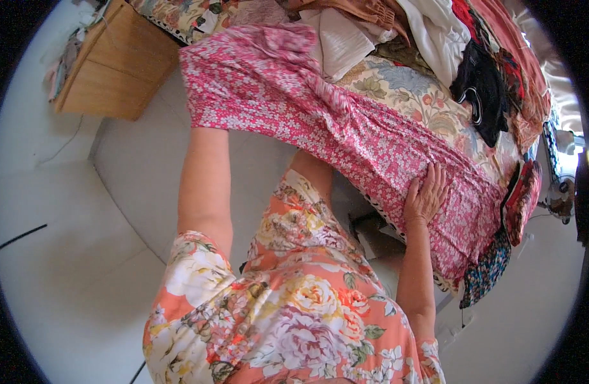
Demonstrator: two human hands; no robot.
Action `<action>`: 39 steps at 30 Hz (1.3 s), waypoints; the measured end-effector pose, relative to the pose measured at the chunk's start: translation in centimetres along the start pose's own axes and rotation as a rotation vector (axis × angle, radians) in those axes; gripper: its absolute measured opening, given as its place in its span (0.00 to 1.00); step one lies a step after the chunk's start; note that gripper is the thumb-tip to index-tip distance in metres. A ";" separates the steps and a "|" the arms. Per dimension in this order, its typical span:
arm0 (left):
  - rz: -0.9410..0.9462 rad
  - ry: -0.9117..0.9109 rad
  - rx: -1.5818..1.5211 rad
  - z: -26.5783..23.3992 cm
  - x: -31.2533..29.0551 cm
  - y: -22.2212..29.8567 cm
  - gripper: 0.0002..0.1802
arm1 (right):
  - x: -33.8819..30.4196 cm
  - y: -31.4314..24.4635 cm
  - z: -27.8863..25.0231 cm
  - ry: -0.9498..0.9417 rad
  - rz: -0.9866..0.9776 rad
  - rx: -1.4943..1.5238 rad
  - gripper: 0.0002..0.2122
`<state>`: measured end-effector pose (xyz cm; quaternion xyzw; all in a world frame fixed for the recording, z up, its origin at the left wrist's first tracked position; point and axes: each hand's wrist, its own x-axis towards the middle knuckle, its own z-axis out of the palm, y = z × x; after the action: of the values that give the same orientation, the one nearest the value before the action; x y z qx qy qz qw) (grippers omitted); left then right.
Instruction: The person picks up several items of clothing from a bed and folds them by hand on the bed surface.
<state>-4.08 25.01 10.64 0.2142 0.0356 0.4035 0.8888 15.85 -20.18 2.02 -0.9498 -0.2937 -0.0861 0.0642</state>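
A long pink garment (pixel 384 147) with small white flowers stretches across the near side of the bed, from upper left to lower right. My left forearm (pixel 205 173) reaches up into its open end at the left. The cloth covers that whole hand, so its fingers are hidden. At the garment's far left part the fabric is lifted off the bed and bunched. My right hand (pixel 427 197) lies flat on the garment's right half, fingers stretched out and pressing on the cloth.
The bed has a cream floral cover (pixel 397 80). Heaped clothes lie at its far side, among them a white garment (pixel 435 32) and a black garment (pixel 483 89). A wooden cabinet (pixel 118 64) stands at upper left. A fan (pixel 561 192) is at the right.
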 end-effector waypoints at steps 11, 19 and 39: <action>0.100 0.018 0.021 -0.9 1.5 3.5 0.33 | 0.2 -0.1 0.0 -0.019 0.002 0.001 0.26; 0.143 0.065 0.014 -2.1 1.0 5.9 0.33 | 0.1 0.5 0.4 -0.005 -0.037 -0.058 0.26; 0.198 0.196 -0.020 -4.2 -1.2 7.6 0.32 | 16.6 -22.6 -3.9 -0.318 -0.143 0.908 0.16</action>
<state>-11.23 30.01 9.83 0.1670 0.0970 0.5086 0.8390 15.97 6.72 10.82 -0.8046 -0.3724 0.1927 0.4204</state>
